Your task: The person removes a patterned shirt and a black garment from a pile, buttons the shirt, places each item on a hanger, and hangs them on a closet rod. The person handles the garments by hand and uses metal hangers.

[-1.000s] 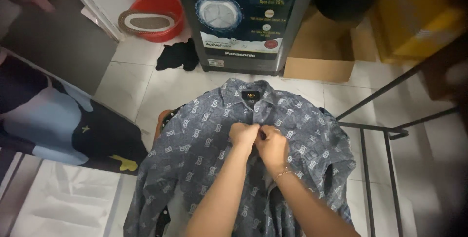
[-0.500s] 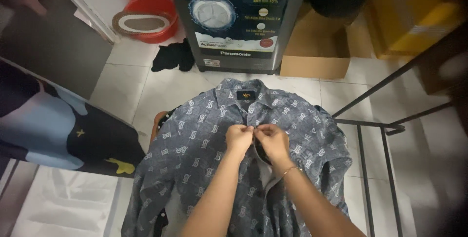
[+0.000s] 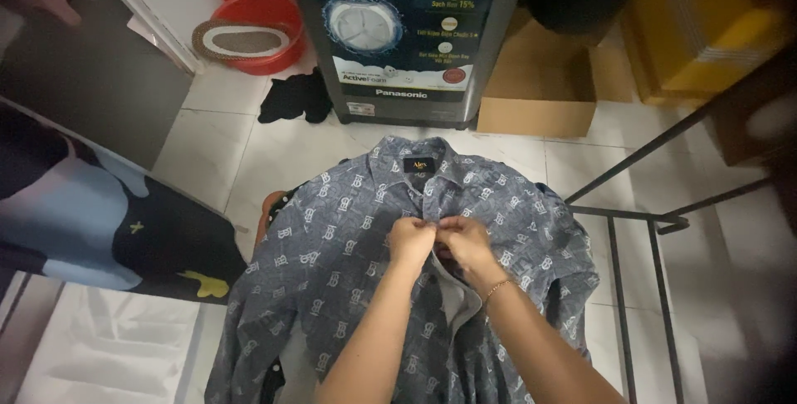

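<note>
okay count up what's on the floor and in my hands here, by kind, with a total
Shirt, blue patterned, pinched at the front by the left hand and right hand: 1
Washing machine: 1
Red basin: 1
Cardboard box: 1
Black cloth on the tiles: 1
Black metal rack: 1
Total: 6

I see soft woven cloth in the shirt (image 3: 349, 246), grey-blue and matt, printed all over with pale motifs, and a black label at the collar. On my right wrist sits a thin bracelet (image 3: 496, 288) that looks like gold-toned metal. The floor (image 3: 249, 146) is pale glossy tile. Far off, the washing machine (image 3: 407, 34) has a smooth dark front with a shiny sticker, the box (image 3: 540, 88) to its right is matt brown cardboard, the basin (image 3: 266, 26) at far left is red plastic, and the rack (image 3: 656, 221) at right is dark metal tube
</note>
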